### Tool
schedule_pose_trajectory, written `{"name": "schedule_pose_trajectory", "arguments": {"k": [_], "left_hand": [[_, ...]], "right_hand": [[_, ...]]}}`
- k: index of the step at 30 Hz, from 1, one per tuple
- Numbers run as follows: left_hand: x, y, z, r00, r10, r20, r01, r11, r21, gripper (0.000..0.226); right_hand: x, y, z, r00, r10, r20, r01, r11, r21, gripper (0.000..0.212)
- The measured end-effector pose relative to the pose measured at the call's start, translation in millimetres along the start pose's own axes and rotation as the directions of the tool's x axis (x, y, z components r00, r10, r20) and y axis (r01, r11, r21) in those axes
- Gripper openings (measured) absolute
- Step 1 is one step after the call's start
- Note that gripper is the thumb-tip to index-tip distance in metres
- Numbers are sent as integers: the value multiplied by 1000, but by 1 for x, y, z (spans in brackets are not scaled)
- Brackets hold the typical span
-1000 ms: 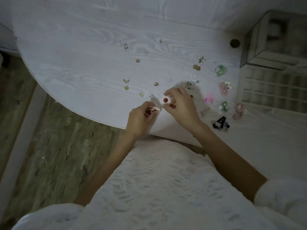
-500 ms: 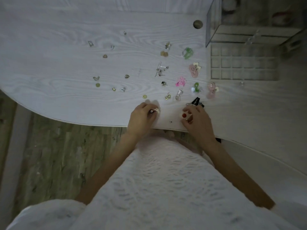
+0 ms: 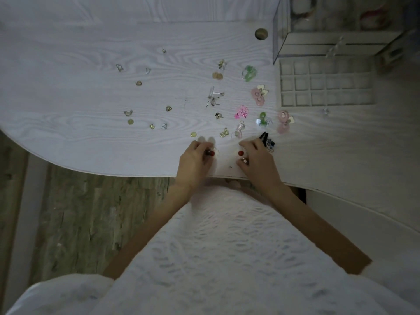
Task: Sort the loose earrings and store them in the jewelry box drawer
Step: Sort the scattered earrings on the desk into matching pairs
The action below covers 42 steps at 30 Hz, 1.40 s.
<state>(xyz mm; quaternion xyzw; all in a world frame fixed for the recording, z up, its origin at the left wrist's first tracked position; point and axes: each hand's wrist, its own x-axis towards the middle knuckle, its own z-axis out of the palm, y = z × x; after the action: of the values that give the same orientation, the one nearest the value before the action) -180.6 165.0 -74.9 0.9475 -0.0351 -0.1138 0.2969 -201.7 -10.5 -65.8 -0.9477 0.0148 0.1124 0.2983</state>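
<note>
Near the table's front edge my left hand [image 3: 195, 161] pinches a red bead earring [image 3: 211, 153]. A hand's width to the right, my right hand [image 3: 258, 162] pinches a matching red bead earring [image 3: 241, 153]. Several loose earrings lie scattered beyond: a pink one [image 3: 242, 112], a green one [image 3: 249, 73], pale pink hearts [image 3: 259, 94], and small gold ones [image 3: 168, 108] to the left. The jewelry box [image 3: 336, 23] stands at the back right. Its drawer [image 3: 326, 84], divided into small compartments, is pulled out in front of it.
A black clip [image 3: 266, 139] lies just beyond my right hand. A round hole [image 3: 261, 33] is in the white table [image 3: 79, 98] near the box. The table's curved edge runs to the left above a wooden floor [image 3: 86, 223].
My right hand drew its red earring back toward the table's front edge and away from my left hand. The view shifted, bringing the box and drawer more into sight.
</note>
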Motion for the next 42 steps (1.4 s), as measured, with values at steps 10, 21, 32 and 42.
{"name": "schedule_pose_trajectory", "arguments": {"k": [10, 21, 32, 42], "left_hand": [[3, 27, 26, 994, 106, 18, -103, 986, -129, 33], [-5, 18, 7, 1000, 28, 7, -27, 985, -171, 34], [-6, -85, -74, 920, -270, -285, 232, 959, -161, 16], [49, -133, -100, 845, -415, -337, 358, 908, -220, 24]], "right_hand": [[5, -6, 4, 999, 35, 11, -35, 996, 76, 36], [5, -11, -10, 990, -134, -47, 128, 985, -115, 26], [70, -72, 18, 926, -359, 113, 371, 921, -116, 24], [95, -88, 46, 945, -299, 129, 306, 951, -38, 12]]}}
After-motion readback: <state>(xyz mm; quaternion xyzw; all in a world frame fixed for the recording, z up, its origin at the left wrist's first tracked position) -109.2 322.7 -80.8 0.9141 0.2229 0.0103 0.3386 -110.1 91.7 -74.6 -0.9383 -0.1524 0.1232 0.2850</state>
